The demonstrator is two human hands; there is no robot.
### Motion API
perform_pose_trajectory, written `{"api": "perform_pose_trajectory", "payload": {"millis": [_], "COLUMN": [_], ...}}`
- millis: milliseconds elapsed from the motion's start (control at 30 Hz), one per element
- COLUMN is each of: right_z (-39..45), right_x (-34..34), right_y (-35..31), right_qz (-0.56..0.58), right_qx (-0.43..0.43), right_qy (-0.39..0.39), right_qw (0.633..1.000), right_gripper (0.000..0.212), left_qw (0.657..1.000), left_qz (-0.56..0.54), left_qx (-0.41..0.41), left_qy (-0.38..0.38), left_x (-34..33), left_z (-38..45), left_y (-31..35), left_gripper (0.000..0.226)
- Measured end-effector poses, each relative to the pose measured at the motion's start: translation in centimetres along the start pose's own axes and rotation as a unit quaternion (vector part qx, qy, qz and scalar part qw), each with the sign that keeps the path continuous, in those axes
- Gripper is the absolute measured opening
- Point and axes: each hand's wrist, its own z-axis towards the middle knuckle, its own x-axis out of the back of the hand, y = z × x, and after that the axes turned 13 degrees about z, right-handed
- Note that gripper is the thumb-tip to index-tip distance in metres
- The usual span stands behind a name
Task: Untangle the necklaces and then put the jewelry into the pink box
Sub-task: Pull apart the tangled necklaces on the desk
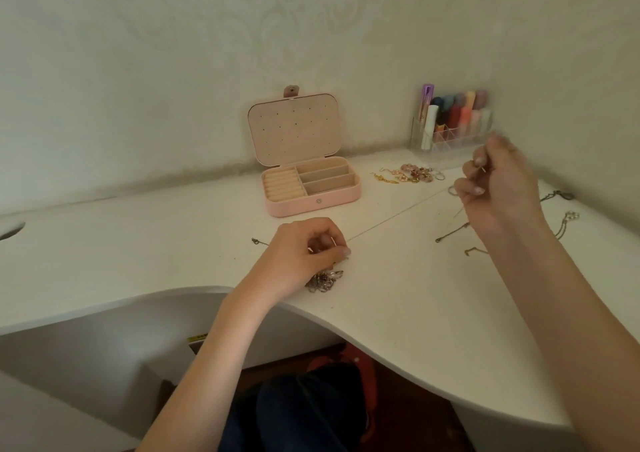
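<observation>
A thin chain (394,215) runs taut across the white desk between my two hands. My left hand (304,254) pinches it near the desk's front edge, resting over a tangled pile of necklaces (323,281). My right hand (498,188) is raised at the right, blurred, fingers closed on the chain's other end. The pink box (311,202) stands open at the back, its lid up and its compartments bare. A heap of earrings (408,173) lies to its right.
A clear organizer of lipsticks (450,122) stands in the back right corner. Loose chains (453,231) and a pendant necklace (568,221) lie on the desk (138,243) around my right forearm. The desk's curved front edge cuts in above my lap.
</observation>
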Motion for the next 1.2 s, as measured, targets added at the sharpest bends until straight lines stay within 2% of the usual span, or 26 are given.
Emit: {"api": "perform_pose_trajectory", "payload": {"millis": [133, 233, 367, 467, 767, 967, 1100, 1133, 1200], "right_z": [0.0, -0.2, -0.5, -0.1, 1.1, 2.0, 1.7, 1.4, 0.5], "right_x": [0.0, -0.2, -0.3, 0.2, 1.1, 1.9, 1.5, 1.1, 0.3], "right_y": [-0.5, -0.8, -1.2, -1.5, -1.5, -1.7, -1.8, -1.9, -1.8], "right_qz": [-0.021, -0.079, -0.185, -0.188, -0.162, -0.165, -0.204, -0.215, -0.237], "right_qx": [0.074, 0.130, 0.268, 0.314, 0.334, 0.339, 0.246, 0.216, 0.154], "right_qy": [0.016, 0.026, 0.016, 0.039, 0.074, 0.086, 0.109, 0.095, 0.018], "right_qw": [0.997, 0.988, 0.946, 0.930, 0.926, 0.922, 0.941, 0.947, 0.959], "right_gripper": [0.009, 0.008, 0.009, 0.009, 0.016, 0.022, 0.013, 0.011, 0.013], "left_qw": [0.999, 0.999, 0.996, 0.995, 0.991, 0.992, 0.981, 0.979, 0.978], "left_qz": [0.029, 0.040, 0.080, 0.086, 0.104, 0.070, 0.041, 0.025, 0.001], "left_qx": [0.002, 0.010, 0.005, 0.017, 0.028, 0.014, 0.011, 0.015, 0.018], "left_qy": [0.024, 0.035, 0.030, 0.055, 0.083, 0.106, 0.188, 0.199, 0.206], "left_x": [0.4, 0.8, 1.6, 2.2, 3.0, 3.2, 3.3, 3.3, 3.5], "left_z": [-0.2, -0.3, -0.5, -0.6, -1.1, -1.2, -1.2, -1.2, -1.0], "left_y": [-0.9, -1.4, -2.0, -2.7, -3.9, -4.1, -3.7, -3.7, -3.7], "left_gripper": [0.016, 0.016, 0.025, 0.027, 0.028, 0.021, 0.015, 0.013, 0.012]}}
